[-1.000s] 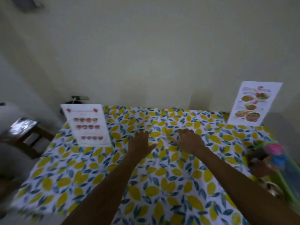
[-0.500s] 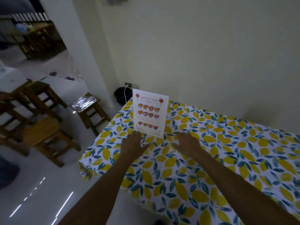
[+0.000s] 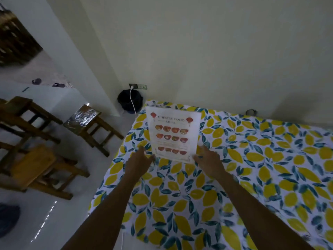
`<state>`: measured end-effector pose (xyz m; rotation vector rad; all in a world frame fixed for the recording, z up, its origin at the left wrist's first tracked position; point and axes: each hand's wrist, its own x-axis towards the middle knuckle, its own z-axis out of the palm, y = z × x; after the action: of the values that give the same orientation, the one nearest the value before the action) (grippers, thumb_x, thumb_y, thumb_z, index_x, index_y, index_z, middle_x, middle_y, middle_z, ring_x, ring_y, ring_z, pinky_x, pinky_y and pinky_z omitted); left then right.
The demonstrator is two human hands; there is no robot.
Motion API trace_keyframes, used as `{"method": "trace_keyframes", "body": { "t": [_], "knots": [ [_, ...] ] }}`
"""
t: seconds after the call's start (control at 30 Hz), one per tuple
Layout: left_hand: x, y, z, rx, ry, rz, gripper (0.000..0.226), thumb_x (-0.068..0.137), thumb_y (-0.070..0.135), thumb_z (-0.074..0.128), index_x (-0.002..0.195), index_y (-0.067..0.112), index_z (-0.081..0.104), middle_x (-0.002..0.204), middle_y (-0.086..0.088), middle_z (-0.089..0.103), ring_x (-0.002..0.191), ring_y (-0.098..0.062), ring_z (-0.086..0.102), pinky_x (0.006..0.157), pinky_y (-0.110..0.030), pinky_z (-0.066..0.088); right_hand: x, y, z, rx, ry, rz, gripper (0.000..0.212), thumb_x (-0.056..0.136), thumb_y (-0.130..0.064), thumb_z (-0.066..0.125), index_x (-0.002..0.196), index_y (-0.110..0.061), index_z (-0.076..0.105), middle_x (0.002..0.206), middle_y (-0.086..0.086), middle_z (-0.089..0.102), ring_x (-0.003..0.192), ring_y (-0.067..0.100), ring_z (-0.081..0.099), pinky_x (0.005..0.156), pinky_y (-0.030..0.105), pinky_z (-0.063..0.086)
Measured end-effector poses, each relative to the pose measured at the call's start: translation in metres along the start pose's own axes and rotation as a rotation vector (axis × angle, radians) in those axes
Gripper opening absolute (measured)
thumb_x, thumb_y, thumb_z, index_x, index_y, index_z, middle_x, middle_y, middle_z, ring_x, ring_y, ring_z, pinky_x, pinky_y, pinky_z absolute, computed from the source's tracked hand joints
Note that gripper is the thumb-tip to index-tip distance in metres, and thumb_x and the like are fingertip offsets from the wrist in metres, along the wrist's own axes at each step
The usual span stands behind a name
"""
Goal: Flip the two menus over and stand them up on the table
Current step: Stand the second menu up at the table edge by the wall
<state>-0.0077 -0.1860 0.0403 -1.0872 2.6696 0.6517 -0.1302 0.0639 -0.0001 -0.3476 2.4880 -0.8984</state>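
Menu [image 3: 173, 135] (food photos showing) stands upright.

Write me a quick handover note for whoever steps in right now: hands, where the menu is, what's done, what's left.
Left hand: open, fingers at the lower left corner of the Chinese food menu, holding nothing.
Right hand: open, fingertips at the menu's lower right corner; whether they touch it cannot be told.
The menu stands upright near the far left corner of the table, printed side facing the camera.
Done: this menu appears to be standing.
Left: check that it stands steadily. The second menu is out of view, so check it too.
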Motion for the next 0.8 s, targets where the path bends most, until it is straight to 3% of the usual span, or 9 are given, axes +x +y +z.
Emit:
{"method": "trace_keyframes", "body": {
  "t": [0.1, 0.17, 0.27, 0.37, 0.43, 0.47, 0.53, 0.67, 0.8],
  "knots": [
    [0.038, 0.001, 0.000, -0.052, -0.033, 0.073, 0.060, 0.086, 0.052, 0.065, 0.129, 0.014, 0.046, 0.111, -0.009, 0.068, 0.104, -0.032, 0.065, 0.083, -0.041, 0.054, 0.012, -0.001, 0.017, 0.029, 0.012, 0.020, 0.042, 0.090, -0.044, 0.059, 0.122, -0.018, 0.052, 0.104, 0.004, 0.070, 0.090, 0.024, 0.068, 0.069, 0.035, 0.053],
    [0.054, 0.005, -0.001, -0.175, -0.075, 0.136, 0.064, 0.081, 0.044, 0.075, 0.131, 0.014, 0.048, 0.115, -0.001, 0.066, 0.109, -0.024, 0.065, 0.084, -0.037, 0.054, 0.015, 0.001, 0.029, 0.001, 0.072, 0.004, 0.032, 0.093, -0.042, 0.056, 0.110, -0.015, 0.056, 0.085, 0.003, 0.067, 0.073, 0.020, 0.065, 0.059, 0.037, 0.052],
    [0.075, 0.007, -0.001, -0.243, -0.156, 0.220, 0.063, 0.073, 0.049, 0.081, 0.125, 0.023, 0.058, 0.111, 0.011, 0.067, 0.098, -0.010, 0.066, 0.082, -0.034, 0.056, 0.016, 0.008, 0.043, 0.044, 0.172, -0.051, 0.024, 0.096, -0.039, 0.054, 0.096, -0.016, 0.060, 0.068, -0.003, 0.059, 0.058, 0.008, 0.057, 0.051, 0.033, 0.047],
    [0.095, 0.009, -0.004, -0.225, -0.209, 0.251, 0.045, 0.075, 0.051, 0.076, 0.112, 0.028, 0.069, 0.103, 0.011, 0.073, 0.075, -0.005, 0.067, 0.066, -0.022, 0.059, 0.019, -0.005, 0.038, 0.081, 0.225, -0.085, 0.009, 0.096, -0.038, 0.056, 0.091, -0.031, 0.056, 0.063, -0.011, 0.053, 0.060, -0.001, 0.058, 0.048, 0.014, 0.042],
    [0.110, 0.012, -0.013, -0.204, -0.207, 0.287, 0.038, 0.082, 0.044, 0.073, 0.114, 0.025, 0.070, 0.105, 0.012, 0.071, 0.073, -0.002, 0.065, 0.055, -0.008, 0.050, 0.033, -0.016, 0.033, 0.081, 0.255, -0.115, 0.021, 0.096, -0.034, 0.057, 0.080, -0.041, 0.044, 0.058, -0.014, 0.043, 0.063, -0.006, 0.057, 0.050, 0.011, 0.040],
    [0.118, 0.014, -0.020, -0.182, -0.180, 0.301, 0.039, 0.083, 0.044, 0.071, 0.117, 0.024, 0.069, 0.107, 0.011, 0.071, 0.080, -0.007, 0.067, 0.058, -0.009, 0.050, 0.042, -0.022, 0.030, 0.068, 0.255, -0.104, 0.023, 0.097, -0.037, 0.055, 0.077, -0.040, 0.043, 0.058, -0.013, 0.043, 0.059, -0.002, 0.056, 0.049, 0.013, 0.039],
    [0.140, 0.019, -0.034, -0.174, -0.102, 0.356, 0.042, 0.084, 0.048, 0.069, 0.118, 0.024, 0.069, 0.112, 0.006, 0.074, 0.094, -0.016, 0.070, 0.070, -0.024, 0.054, 0.068, -0.033, 0.029, 0.035, 0.263, -0.096, 0.026, 0.097, -0.045, 0.050, 0.078, -0.028, 0.047, 0.061, -0.009, 0.048, 0.053, 0.002, 0.049, 0.047, 0.016, 0.034],
    [0.196, 0.031, -0.063, -0.184, -0.069, 0.426, 0.036, 0.087, 0.042, 0.070, 0.115, 0.020, 0.066, 0.105, 0.007, 0.072, 0.090, -0.016, 0.068, 0.072, -0.030, 0.051, 0.123, -0.069, 0.022, 0.012, 0.315, -0.082, 0.028, 0.096, -0.037, 0.055, 0.077, -0.024, 0.041, 0.059, -0.012, 0.039, 0.052, 0.005, 0.042, 0.049, 0.020, 0.030],
    [0.257, 0.032, -0.082, -0.219, -0.120, 0.443, 0.048, 0.079, 0.059, 0.066, 0.109, 0.022, 0.070, 0.103, -0.002, 0.076, 0.089, -0.019, 0.071, 0.080, -0.043, 0.059, 0.170, -0.098, 0.017, -0.060, 0.320, -0.052, 0.025, 0.097, -0.033, 0.053, 0.080, -0.020, 0.041, 0.064, -0.007, 0.041, 0.065, 0.022, 0.049, 0.058, 0.033, 0.038]
  ]
}}
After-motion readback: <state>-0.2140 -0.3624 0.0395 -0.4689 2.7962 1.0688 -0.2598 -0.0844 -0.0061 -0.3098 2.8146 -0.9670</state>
